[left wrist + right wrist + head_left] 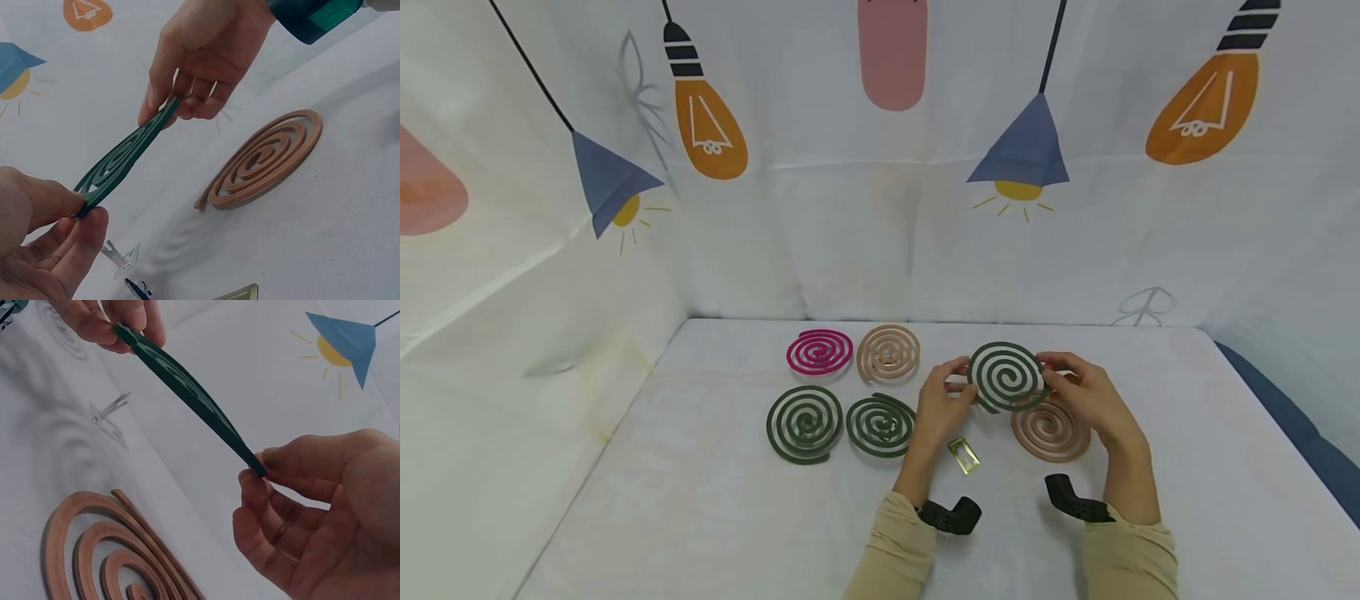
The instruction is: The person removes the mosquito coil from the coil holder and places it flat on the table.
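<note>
A dark green mosquito coil is held raised and tilted above the table by both hands. The left hand pinches its left edge between thumb and fingers; in the left wrist view this hand grips the lower end. At the opposite edge the right hand pinches the coil, and the right wrist view shows that hand's thumb and fingertips on the rim. Below lies a brown coil, partly covered in the head view. A gold-coloured metal piece rests beside the left wrist.
To the left lie a magenta coil, a tan coil and two green coils, one at the front left and one beside the left forearm. A small metal stand shows in the wrist views. Printed fabric hangs behind the white table.
</note>
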Demonstrator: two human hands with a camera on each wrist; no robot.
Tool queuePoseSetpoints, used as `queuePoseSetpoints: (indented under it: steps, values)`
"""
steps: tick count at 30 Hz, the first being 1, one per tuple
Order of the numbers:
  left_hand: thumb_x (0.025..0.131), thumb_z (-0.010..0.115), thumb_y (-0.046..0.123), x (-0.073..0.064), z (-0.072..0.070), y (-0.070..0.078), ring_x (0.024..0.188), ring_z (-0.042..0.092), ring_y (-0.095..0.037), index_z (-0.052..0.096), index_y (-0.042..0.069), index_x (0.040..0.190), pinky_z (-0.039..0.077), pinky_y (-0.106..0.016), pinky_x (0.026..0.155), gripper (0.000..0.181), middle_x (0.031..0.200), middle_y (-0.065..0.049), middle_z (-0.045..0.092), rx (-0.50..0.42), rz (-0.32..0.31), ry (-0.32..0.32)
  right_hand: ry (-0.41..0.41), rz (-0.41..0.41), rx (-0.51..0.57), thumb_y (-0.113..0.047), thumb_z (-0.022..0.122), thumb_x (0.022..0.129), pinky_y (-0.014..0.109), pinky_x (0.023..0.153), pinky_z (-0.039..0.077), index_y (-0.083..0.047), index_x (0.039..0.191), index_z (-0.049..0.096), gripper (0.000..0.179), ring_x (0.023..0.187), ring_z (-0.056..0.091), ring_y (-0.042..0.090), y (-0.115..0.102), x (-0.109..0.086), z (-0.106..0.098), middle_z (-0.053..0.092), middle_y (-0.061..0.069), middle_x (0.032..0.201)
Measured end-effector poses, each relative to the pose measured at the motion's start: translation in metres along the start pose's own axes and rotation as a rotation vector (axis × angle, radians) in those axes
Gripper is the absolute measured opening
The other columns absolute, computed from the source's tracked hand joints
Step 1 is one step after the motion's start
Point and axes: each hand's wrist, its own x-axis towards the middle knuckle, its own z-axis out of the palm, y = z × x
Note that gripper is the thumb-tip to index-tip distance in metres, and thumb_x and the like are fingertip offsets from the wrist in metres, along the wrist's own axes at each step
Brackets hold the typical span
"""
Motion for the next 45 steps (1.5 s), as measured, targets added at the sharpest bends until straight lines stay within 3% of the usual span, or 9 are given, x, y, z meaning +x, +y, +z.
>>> queuePoseSetpoints:
  steps: [19, 26, 37, 45]
  values:
    - [0.081, 0.066, -0.001, -0.004, 0.004, 0.004, 0.093, 0.069, -0.022, 0.059, 0.004, 0.125, 0.052, -0.014, 0.068, 0.044, 0.112, -0.014, 0.059, 0.077, 0.027, -0.079, 0.020, 0.011, -0.041, -0.027, 0.048, 0.099, 0.022, 0.077, 0.052, -0.001, 0.132, 0.049, 0.042, 0.089, 0.056, -0.005, 0.004, -0.006, -0.007, 0.053, 0.020, 0.122]
    - [0.083, 0.065, 0.001, -0.005, 0.004, 0.003, 0.093, 0.069, -0.021, 0.058, 0.004, 0.125, 0.051, -0.014, 0.069, 0.043, 0.112, -0.014, 0.059, 0.098, 0.039, -0.113, 0.022, 0.018, -0.058, -0.024, 0.049, 0.098, 0.020, 0.075, 0.050, 0.000, 0.130, 0.050, 0.040, 0.092, 0.058, 0.004, 0.007, -0.006, -0.008, 0.054, 0.019, 0.118]
    - [0.082, 0.066, 0.002, -0.005, 0.007, 0.001, 0.091, 0.069, -0.018, 0.059, 0.007, 0.125, 0.049, -0.011, 0.069, 0.044, 0.112, -0.013, 0.059, 0.117, 0.050, -0.135, 0.026, -0.014, -0.075, -0.022, 0.049, 0.098, 0.019, 0.069, 0.048, 0.002, 0.127, 0.050, 0.038, 0.086, 0.057, -0.001, 0.009, -0.006, -0.011, 0.054, 0.018, 0.112]
    - [0.081, 0.067, 0.000, -0.008, 0.013, 0.001, 0.089, 0.069, -0.019, 0.060, 0.002, 0.123, 0.048, -0.011, 0.068, 0.043, 0.110, -0.015, 0.061, 0.125, 0.085, -0.143, 0.004, 0.025, -0.085, -0.022, 0.049, 0.098, 0.023, 0.068, 0.050, 0.003, 0.129, 0.048, 0.040, 0.084, 0.052, -0.004, 0.016, -0.007, -0.015, 0.054, 0.018, 0.113]
